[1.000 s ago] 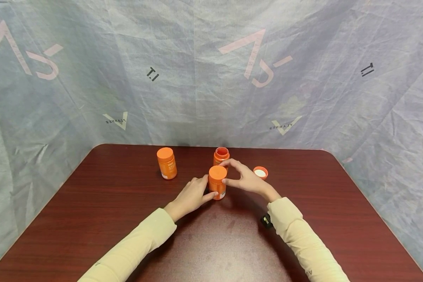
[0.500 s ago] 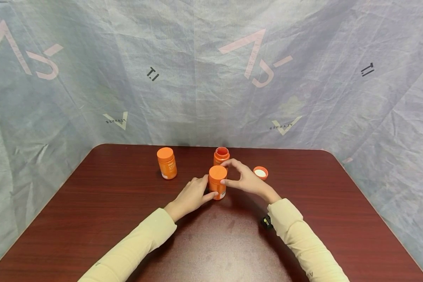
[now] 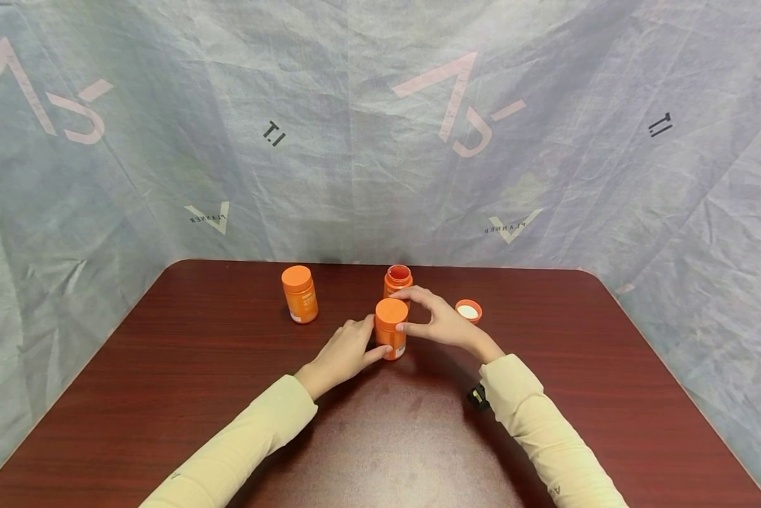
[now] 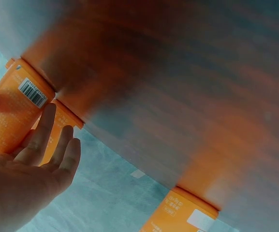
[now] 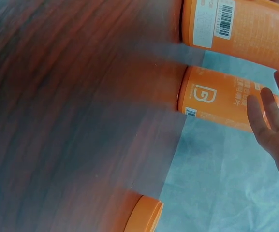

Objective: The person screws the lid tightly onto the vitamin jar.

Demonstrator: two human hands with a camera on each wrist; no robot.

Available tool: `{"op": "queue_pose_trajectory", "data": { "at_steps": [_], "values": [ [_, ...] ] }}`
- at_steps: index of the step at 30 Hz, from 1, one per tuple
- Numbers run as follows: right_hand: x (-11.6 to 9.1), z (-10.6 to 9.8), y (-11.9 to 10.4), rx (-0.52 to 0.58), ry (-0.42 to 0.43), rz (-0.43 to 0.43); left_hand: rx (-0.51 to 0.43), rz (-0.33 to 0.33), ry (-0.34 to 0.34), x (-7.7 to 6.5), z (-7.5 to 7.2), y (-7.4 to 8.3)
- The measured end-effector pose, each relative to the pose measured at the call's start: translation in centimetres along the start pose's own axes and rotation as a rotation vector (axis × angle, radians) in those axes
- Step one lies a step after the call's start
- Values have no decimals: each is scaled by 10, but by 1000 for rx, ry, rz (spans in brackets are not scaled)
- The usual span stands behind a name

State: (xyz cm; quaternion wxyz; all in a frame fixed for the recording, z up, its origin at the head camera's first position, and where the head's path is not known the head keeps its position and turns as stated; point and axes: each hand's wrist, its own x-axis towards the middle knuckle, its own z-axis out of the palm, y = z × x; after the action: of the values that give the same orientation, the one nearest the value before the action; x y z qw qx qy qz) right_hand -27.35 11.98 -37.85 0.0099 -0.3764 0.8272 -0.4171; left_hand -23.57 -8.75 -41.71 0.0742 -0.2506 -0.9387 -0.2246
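Observation:
An orange jar (image 3: 390,340) with a ribless-looking orange lid (image 3: 391,310) stands upright near the middle of the table. My left hand (image 3: 345,355) grips its lower body from the left, thumb across the front. From the right, my right hand (image 3: 443,323) holds the lid between thumb and forefinger. The jar's barcode label (image 4: 32,93) shows in the left wrist view. Right behind stands an orange jar without a lid (image 3: 398,281), its mouth facing up and its lower part hidden. In the right wrist view, the other right fingers (image 5: 272,111) spread in front of that lidless jar (image 5: 216,96).
Another orange jar (image 3: 302,302), lid on, stands at the back left. A loose orange lid (image 3: 468,311) lies with its white inside up, right of the lidless jar. The dark red table (image 3: 164,367) ends at a grey cloth backdrop (image 3: 329,183).
The right thumb and forefinger have shifted very slightly along the lid. Both arms and the jars stay in place.

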Motion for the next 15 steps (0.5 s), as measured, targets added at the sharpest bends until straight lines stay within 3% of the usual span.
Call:
{"op": "queue_pose_trajectory", "data": {
  "at_steps": [9,15],
  "values": [
    [1,4,14,-22,70,-54,13,6,1,1,1,-1],
    [0,4,14,-21,60,-43,16,14,4,1,2,-2]
  ]
}}
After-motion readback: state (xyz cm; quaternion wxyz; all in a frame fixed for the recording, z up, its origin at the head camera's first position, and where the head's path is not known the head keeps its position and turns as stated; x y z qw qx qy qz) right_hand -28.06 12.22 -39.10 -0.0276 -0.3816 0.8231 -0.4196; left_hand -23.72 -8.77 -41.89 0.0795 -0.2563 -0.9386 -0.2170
